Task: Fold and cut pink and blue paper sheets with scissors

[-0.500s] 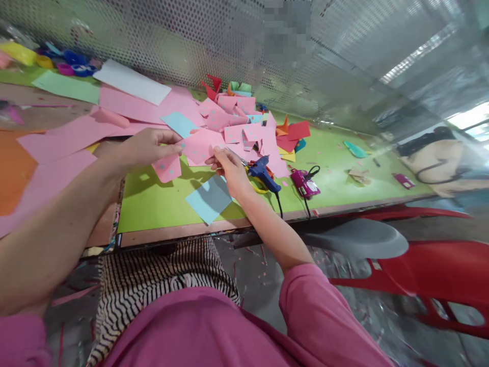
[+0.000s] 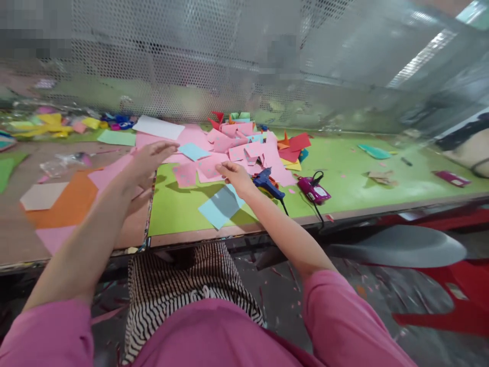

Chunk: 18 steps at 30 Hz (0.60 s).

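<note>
Left: my left hand (image 2: pixel 147 160) is hovering, fingers parted, near a light-blue paper rectangle (image 2: pixel 194 151), left of center.
Right: my right hand (image 2: pixel 236 177) is meeting the blue-dotted pink paper (image 2: pixel 208 167) at center; I cannot tell if its fingers are gripping.
Tool: a blue glue gun (image 2: pixel 267 182) is lying right of center.

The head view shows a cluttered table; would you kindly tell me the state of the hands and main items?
Left hand, open
Right hand, pinching
Dotted pink paper, held in right hand
Blue glue gun, lying on its side
Purple device, lying down, cord looped
Near light-blue sheet, unfolded, partly shaded
</note>
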{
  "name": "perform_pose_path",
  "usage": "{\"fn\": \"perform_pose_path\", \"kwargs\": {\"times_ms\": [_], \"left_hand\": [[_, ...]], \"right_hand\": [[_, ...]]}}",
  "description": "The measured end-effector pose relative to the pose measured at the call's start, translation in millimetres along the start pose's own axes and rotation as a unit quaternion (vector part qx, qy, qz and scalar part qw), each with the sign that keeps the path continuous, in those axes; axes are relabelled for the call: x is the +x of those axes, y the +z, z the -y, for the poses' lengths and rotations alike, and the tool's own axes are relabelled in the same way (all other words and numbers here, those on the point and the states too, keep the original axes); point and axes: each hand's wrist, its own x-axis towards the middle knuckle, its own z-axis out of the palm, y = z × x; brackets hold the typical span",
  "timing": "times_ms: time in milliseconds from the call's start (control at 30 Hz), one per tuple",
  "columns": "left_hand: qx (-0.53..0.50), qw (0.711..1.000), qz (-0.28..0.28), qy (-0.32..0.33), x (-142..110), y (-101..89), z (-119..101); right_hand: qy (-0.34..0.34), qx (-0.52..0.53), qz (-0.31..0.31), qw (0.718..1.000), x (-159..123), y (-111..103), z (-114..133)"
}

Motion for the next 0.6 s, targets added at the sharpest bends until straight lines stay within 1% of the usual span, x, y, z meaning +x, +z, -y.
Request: {"fn": "perform_pose_path", "kwargs": {"times_ms": [67,133,200,233,267,433,600], "left_hand": [[0.001,1.0,-0.025,-0.01,-2,-11.3,7],[0.008,0.999,-0.03,-0.024,-5,-17.5,16],[0.002,0.998,-0.022,-0.059,-9,-17.5,27],[-0.007,0.997,-0.01,-0.081,-10,-15.4,32],[-0.004,0.996,0.0,-0.089,-11,-12.4,37],[0.06,0.997,0.008,-0.047,-12,5.5,57],[0.181,0.983,-0.006,0.026,-14,13.0,59]], "right_hand": [[0.012,0.02,-0.016,1.0,16,-5,4],[0.024,0.034,-0.032,0.999,36,-11,10],[0.037,0.035,-0.041,0.998,59,-13,16],[0.044,0.032,-0.043,0.998,70,-13,18],[0.051,0.027,-0.043,0.997,80,-12,20],[0.085,-0.003,-0.038,0.996,124,9,21],[0.103,-0.035,-0.047,0.993,151,27,18]]}}
